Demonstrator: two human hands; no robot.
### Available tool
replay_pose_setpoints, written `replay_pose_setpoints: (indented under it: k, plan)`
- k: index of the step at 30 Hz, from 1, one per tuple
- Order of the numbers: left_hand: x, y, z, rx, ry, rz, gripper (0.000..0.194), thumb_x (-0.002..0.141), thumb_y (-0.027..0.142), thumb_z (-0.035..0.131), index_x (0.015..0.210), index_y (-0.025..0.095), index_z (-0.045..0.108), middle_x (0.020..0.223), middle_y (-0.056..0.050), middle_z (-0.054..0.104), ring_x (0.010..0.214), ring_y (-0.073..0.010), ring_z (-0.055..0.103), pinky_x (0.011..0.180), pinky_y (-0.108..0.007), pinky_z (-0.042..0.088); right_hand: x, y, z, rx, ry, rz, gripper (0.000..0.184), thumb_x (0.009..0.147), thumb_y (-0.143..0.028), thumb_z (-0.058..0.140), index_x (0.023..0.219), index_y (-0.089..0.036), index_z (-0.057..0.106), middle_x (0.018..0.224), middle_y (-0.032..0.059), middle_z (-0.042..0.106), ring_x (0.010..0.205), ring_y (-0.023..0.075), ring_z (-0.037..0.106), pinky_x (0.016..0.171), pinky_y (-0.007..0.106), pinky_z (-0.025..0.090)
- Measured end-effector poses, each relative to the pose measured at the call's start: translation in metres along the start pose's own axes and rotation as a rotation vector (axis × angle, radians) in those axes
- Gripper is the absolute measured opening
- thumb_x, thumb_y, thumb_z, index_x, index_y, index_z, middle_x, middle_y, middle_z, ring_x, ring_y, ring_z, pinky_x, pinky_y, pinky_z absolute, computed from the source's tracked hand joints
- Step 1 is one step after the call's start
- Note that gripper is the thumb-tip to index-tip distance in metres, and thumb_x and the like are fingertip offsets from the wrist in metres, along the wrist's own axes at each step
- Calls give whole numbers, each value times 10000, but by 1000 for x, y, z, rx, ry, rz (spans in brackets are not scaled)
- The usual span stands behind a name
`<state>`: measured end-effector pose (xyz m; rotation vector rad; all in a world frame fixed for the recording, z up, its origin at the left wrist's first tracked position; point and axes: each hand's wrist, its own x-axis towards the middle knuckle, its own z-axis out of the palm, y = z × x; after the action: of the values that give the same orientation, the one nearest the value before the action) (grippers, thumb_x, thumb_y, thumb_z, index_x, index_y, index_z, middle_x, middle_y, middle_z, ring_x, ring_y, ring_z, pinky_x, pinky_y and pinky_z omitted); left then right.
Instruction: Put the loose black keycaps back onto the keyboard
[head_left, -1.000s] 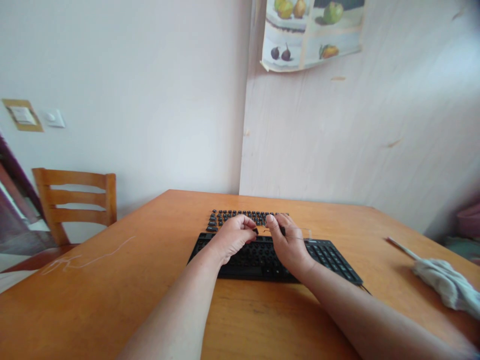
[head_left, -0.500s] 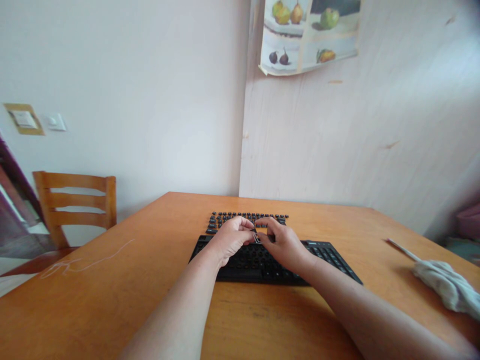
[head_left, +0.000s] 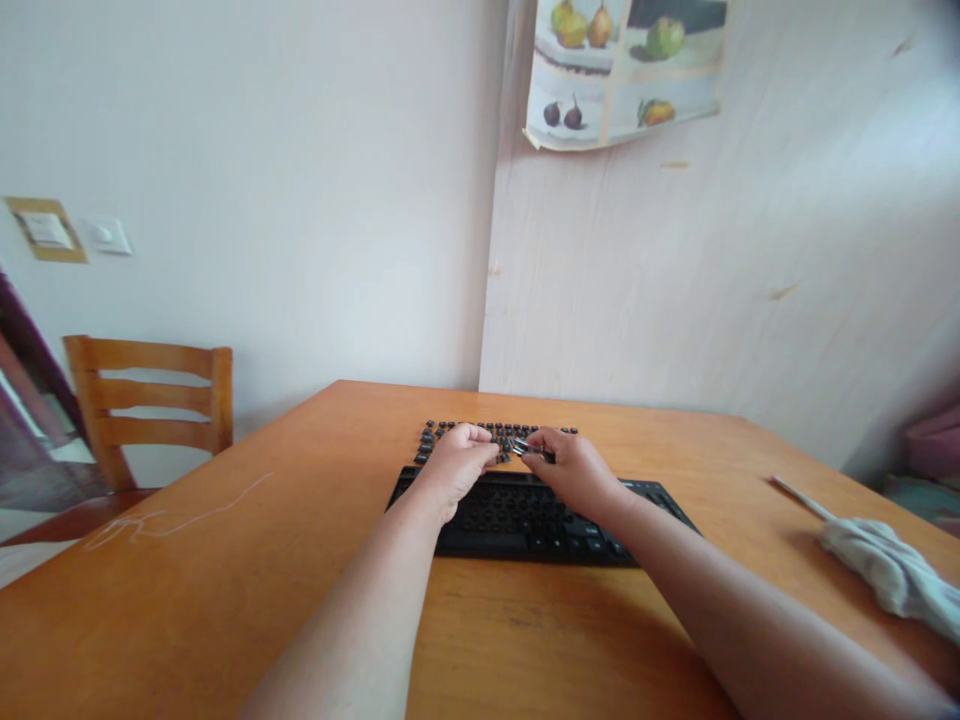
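Note:
My right hand [head_left: 576, 468] is closed round a keycap puller [head_left: 520, 446] with wire loops and a dark handle. The wire end points left, above the back edge of the black keyboard [head_left: 480, 545]. My left hand [head_left: 459, 462] is held in a pinch over the rows of loose black keycaps [head_left: 424, 446]; whatever is between its fingertips is too small and hidden to make out. Much of the keyboard's middle shows bare key sockets, while some caps remain along its front and right side. Both hands cover part of the keyboard and keycaps.
Everything lies on a wooden table [head_left: 300, 560] that reaches to the wall. At the right is a stick [head_left: 802, 498] beside a crumpled grey cloth [head_left: 885, 565]. A thin pale string [head_left: 202, 518] lies at the left, near a wooden chair [head_left: 150, 395].
My hands have moved apart slightly. The left shifted left toward the keycaps; the puller in my right hand rose a little and now points left, away from the left fingers.

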<state>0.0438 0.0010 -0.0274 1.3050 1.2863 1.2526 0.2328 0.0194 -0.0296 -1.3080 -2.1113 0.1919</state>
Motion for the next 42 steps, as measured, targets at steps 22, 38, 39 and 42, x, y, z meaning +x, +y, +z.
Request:
replay_pose_setpoints:
  k: [22, 38, 39, 42]
  plan:
    - [8, -3, -14, -5, 147, 47, 160, 710, 292, 589, 799, 168, 634, 811, -62, 701, 725, -144, 628, 644, -249, 440, 49, 34, 31, -235, -257, 98, 122, 734, -265, 642, 828, -227, 710, 770, 19, 680, 695, 161, 567, 590, 244, 346]
    - [7, -3, -13, 1, 140, 39, 163, 715, 300, 595, 795, 164, 634, 839, -78, 709, 720, -149, 629, 632, -246, 441, 47, 31, 35, -248, -279, 84, 155, 740, -331, 656, 849, -234, 708, 816, 17, 688, 768, 178, 593, 615, 250, 353]
    - [7, -3, -13, 3, 142, 41, 161, 714, 299, 595, 792, 163, 633, 835, -78, 709, 720, -149, 630, 632, -246, 440, 48, 31, 35, -246, -285, 89, 154, 739, -334, 660, 845, -232, 706, 810, 14, 687, 764, 175, 593, 613, 248, 352]
    - [7, -4, -12, 8, 147, 45, 165, 713, 299, 593, 799, 164, 637, 824, -76, 710, 726, -154, 634, 636, -249, 441, 50, 34, 33, -250, -292, 108, 162, 740, -335, 669, 854, -225, 705, 811, 16, 686, 759, 170, 592, 604, 243, 348]
